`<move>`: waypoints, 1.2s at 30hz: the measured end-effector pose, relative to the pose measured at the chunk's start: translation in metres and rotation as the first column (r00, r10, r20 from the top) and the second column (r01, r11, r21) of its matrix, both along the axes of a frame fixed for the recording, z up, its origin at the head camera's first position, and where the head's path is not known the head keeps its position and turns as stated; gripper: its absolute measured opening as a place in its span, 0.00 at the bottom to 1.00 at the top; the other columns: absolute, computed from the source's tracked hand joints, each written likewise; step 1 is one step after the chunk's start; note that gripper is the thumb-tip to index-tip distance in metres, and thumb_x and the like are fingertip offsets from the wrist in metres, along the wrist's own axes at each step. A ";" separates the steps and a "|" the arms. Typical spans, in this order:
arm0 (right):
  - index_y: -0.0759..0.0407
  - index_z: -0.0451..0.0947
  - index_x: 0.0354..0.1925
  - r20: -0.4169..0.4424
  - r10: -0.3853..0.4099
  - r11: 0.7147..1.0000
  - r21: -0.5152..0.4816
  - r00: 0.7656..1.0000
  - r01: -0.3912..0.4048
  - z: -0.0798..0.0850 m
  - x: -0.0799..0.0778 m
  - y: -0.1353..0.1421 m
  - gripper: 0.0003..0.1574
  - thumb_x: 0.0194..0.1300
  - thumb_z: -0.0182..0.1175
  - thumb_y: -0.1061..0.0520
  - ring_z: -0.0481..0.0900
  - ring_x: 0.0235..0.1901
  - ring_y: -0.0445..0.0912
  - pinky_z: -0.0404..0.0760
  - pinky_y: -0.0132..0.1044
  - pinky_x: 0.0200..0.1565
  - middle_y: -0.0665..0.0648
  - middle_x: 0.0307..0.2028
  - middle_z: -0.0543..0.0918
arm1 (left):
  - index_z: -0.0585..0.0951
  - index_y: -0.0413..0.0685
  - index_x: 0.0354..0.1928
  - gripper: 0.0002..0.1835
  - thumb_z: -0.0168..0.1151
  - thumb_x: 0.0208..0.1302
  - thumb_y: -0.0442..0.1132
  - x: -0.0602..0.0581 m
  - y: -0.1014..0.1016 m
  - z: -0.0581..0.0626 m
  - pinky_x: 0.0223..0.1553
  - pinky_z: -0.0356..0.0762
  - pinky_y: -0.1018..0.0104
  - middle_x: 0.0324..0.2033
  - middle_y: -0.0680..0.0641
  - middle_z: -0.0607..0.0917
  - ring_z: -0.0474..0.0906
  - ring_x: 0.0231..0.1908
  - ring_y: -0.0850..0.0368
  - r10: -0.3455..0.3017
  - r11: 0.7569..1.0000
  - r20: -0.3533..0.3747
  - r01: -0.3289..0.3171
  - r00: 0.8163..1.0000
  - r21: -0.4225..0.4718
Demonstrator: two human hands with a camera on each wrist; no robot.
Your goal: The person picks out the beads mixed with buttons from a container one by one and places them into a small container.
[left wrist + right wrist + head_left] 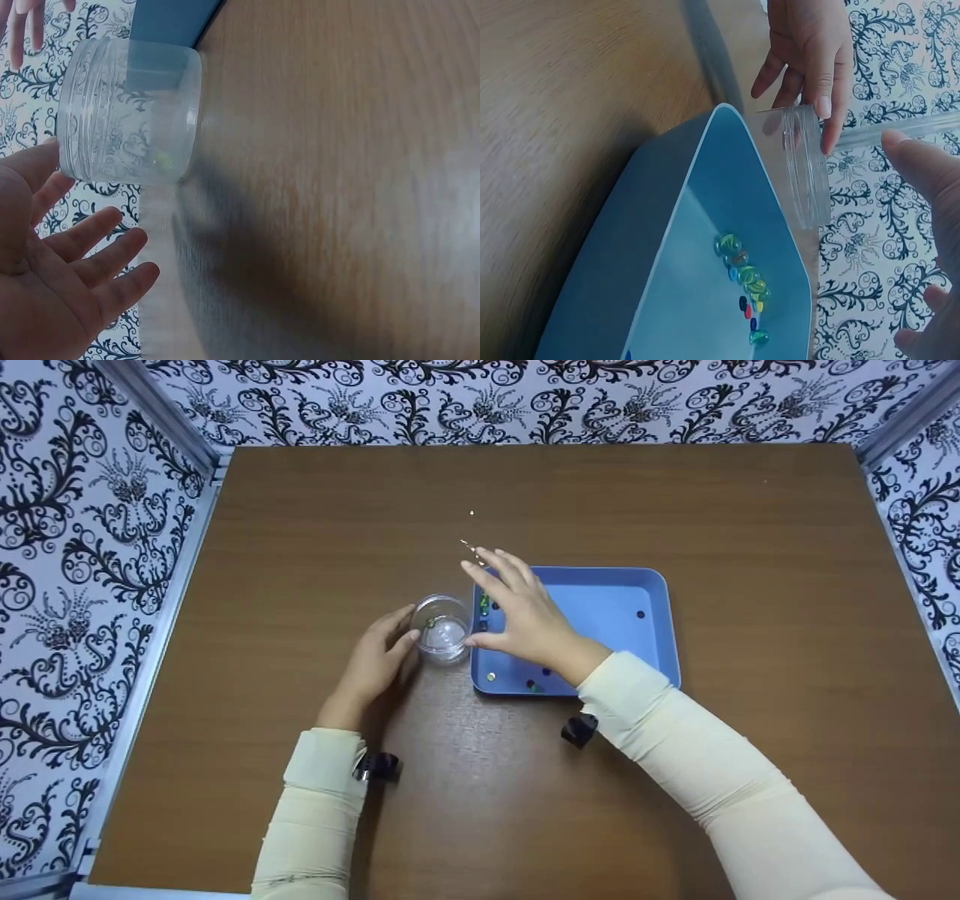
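A clear round jar point(442, 649) without a lid stands upright on the table, with a small greenish thing point(430, 622) inside, probably a glass marble. My left hand point(375, 656) rests at the jar's left side, thumb and index tip at its rim, the other fingers loosely extended. Over the left edge of the blue tray point(600, 592), my right hand point(529, 611) is spread with nothing in it, its thumb close to the jar's right rim. Several green glass marbles point(748, 275) lie in a row along the tray's wall, among small coloured discs point(744, 304).
More small discs lie in the tray, a dark one point(640, 614) at the right and a yellowish one point(491, 677) near the front left corner. Tiny bright specks point(469, 545) show on the wooden table point(337, 510) beyond the right hand. Patterned panels point(450, 405) border the table.
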State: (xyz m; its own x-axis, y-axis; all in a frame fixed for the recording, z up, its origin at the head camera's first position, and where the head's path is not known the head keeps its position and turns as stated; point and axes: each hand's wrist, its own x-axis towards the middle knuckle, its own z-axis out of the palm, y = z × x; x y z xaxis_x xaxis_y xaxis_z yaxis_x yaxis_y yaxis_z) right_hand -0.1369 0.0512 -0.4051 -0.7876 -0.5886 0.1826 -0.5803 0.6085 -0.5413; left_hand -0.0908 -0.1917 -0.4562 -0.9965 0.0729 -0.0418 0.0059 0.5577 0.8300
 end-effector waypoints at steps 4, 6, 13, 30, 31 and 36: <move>0.49 0.54 0.74 0.025 -0.007 1.000 -0.002 1.000 0.007 0.000 0.000 0.004 0.60 0.51 0.74 0.43 0.47 0.73 0.55 0.51 0.60 0.70 0.54 0.75 0.52 | 0.71 0.39 0.66 0.24 0.55 0.71 0.38 0.000 0.000 0.000 0.70 0.56 0.52 0.64 0.37 0.72 0.63 0.67 0.43 0.005 1.000 -0.003 -0.005 1.000 0.002; 0.50 0.55 0.74 0.041 -0.013 1.000 -0.013 0.999 0.013 0.001 0.001 0.006 0.59 0.51 0.74 0.44 0.47 0.73 0.54 0.51 0.60 0.70 0.54 0.74 0.53 | 0.71 0.40 0.66 0.24 0.55 0.71 0.38 0.001 0.000 0.000 0.70 0.56 0.52 0.64 0.37 0.72 0.63 0.67 0.43 0.006 1.000 -0.004 -0.006 1.000 0.003; 0.48 0.54 0.75 0.105 -0.032 0.999 -0.020 0.994 0.034 0.000 0.001 0.013 0.58 0.53 0.73 0.44 0.48 0.73 0.53 0.53 0.61 0.69 0.53 0.74 0.53 | 0.71 0.40 0.66 0.24 0.55 0.71 0.38 0.000 0.000 -0.001 0.70 0.56 0.52 0.64 0.38 0.72 0.63 0.67 0.43 0.002 1.000 -0.011 -0.002 1.000 0.010; 0.49 0.54 0.75 0.178 -0.036 0.999 -0.020 0.983 0.040 -0.002 0.003 0.029 0.58 0.53 0.73 0.44 0.48 0.73 0.57 0.54 0.60 0.69 0.54 0.74 0.53 | 0.69 0.41 0.67 0.25 0.55 0.71 0.39 0.000 -0.002 0.000 0.70 0.55 0.51 0.65 0.38 0.71 0.61 0.68 0.44 -0.007 1.000 0.022 0.008 1.000 -0.007; 0.49 0.54 0.75 0.186 -0.037 0.999 -0.015 0.982 0.041 -0.003 0.003 0.030 0.58 0.53 0.73 0.44 0.47 0.73 0.57 0.54 0.60 0.69 0.54 0.74 0.53 | 0.69 0.42 0.67 0.25 0.55 0.71 0.39 0.000 -0.002 0.000 0.70 0.55 0.52 0.65 0.38 0.71 0.61 0.68 0.44 -0.007 1.000 0.021 0.007 1.000 -0.006; 0.48 0.54 0.75 0.239 -0.051 0.999 0.007 0.970 0.051 -0.005 0.003 0.036 0.57 0.54 0.73 0.45 0.46 0.73 0.55 0.54 0.60 0.69 0.54 0.74 0.52 | 0.70 0.41 0.67 0.24 0.55 0.71 0.39 0.000 -0.001 0.000 0.70 0.55 0.52 0.65 0.38 0.71 0.62 0.68 0.44 -0.004 1.000 0.010 0.004 1.000 0.003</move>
